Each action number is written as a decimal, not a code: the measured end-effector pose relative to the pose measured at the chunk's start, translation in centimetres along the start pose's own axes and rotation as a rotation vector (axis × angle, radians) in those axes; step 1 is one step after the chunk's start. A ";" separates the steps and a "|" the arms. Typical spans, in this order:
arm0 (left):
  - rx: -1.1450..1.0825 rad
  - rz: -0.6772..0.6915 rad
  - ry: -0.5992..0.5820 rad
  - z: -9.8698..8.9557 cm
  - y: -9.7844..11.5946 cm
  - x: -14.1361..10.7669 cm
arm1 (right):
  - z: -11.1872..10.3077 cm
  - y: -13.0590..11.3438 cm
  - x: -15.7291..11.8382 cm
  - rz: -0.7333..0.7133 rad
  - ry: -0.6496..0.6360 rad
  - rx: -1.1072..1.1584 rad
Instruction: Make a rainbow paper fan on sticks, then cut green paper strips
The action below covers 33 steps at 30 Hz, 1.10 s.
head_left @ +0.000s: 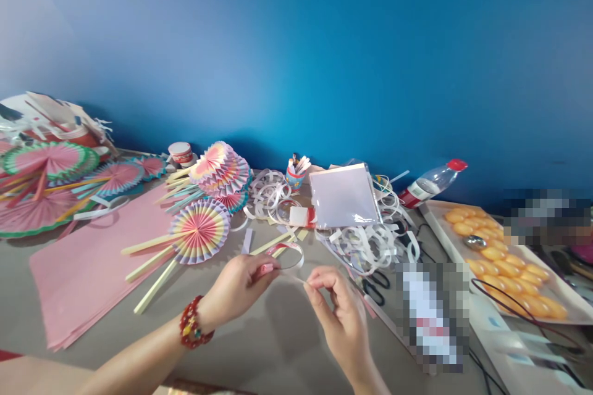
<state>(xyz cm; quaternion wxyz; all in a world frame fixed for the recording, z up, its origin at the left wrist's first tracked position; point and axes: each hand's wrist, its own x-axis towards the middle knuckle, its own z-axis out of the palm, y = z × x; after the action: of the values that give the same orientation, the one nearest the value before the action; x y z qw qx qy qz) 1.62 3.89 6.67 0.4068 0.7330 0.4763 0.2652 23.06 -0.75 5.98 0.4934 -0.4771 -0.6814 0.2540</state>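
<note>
A: How are the hands set?
B: The left grip (238,287) is closed, thumb against finger, on a curled strip (301,255) that loops up at its one o'clock. The right grip (340,302), at its three, is pinched together on what looks like a thin pale sliver (299,279).
A: Which step is that?
B: I'd say separating a layer from the strip.
A: And the next move?
B: It calls for a steady left hold and a light right pull, clear of the loose white curls (380,244) at two.
A: Farther out on the worktop (259,345)?
B: A pleated fan (201,231) at ten, overlapping pink sheets (99,265); scissors (376,287) at three; beyond them, a tray (436,213) of orange pieces (504,263).
</note>
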 end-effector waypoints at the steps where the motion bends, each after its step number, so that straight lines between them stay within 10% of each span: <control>1: -0.010 0.002 0.007 0.0 0.0 0.0 | 0.0 0.0 -0.1 -0.004 0.001 0.000; 11: -0.458 -0.062 0.018 0.4 0.1 -0.3 | 0.3 -0.5 -1.2 -0.187 0.064 0.033; 16: -0.539 -0.092 0.364 -3.0 -1.7 0.3 | -3.6 0.2 -1.6 -0.108 0.449 0.134; 23: -0.399 -0.152 -0.125 -0.2 -0.6 0.1 | -6.2 0.7 -0.8 0.104 0.014 0.255; 28: -0.613 -0.183 -0.299 3.7 -0.6 1.0 | -5.2 -0.3 -0.2 0.113 -0.174 0.381; 33: -1.029 -0.319 -0.506 3.7 -1.3 1.2 | -5.1 0.5 0.0 0.247 -0.290 0.433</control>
<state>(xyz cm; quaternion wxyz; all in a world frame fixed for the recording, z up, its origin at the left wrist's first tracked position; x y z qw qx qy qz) 4.37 3.97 3.61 0.8457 0.4012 0.2790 0.2145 27.96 -1.18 7.57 0.4468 -0.3985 -0.6115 0.5173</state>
